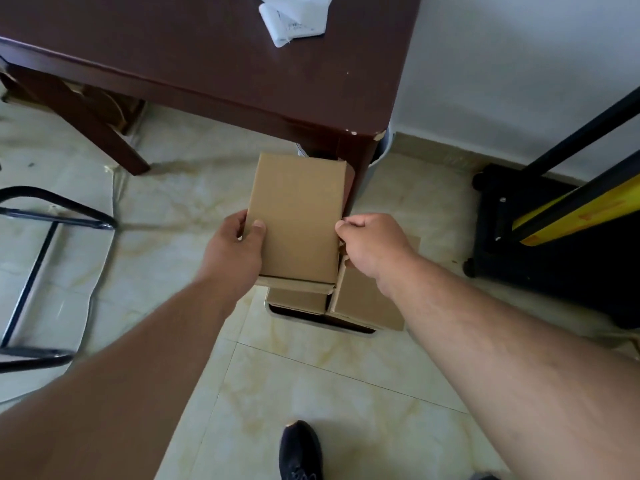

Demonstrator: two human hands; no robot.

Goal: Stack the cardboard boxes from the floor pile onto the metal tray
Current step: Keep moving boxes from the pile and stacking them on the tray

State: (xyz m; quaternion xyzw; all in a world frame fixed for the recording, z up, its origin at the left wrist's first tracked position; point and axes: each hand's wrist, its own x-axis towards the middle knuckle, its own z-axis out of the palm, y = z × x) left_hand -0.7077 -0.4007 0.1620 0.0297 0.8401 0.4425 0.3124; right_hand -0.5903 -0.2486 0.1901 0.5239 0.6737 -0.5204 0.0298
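Observation:
A plain brown cardboard box (pixel 298 216) is held between both hands, above the floor near the table leg. My left hand (pixel 235 251) grips its left edge, thumb on top. My right hand (pixel 372 245) pinches its right edge with curled fingers. Below it, two more cardboard boxes (pixel 363 299) lie on a metal tray (pixel 346 329), whose rounded front rim shows on the floor. The held box hides most of the tray and part of the boxes under it.
A dark brown wooden table (pixel 214 60) with white paper (pixel 294 22) stands just behind the box. A black metal chair frame (pixel 45 216) is at the left. A black cart with a yellow bar (pixel 561 216) stands at the right wall. My dark shoe (pixel 299 452) is below.

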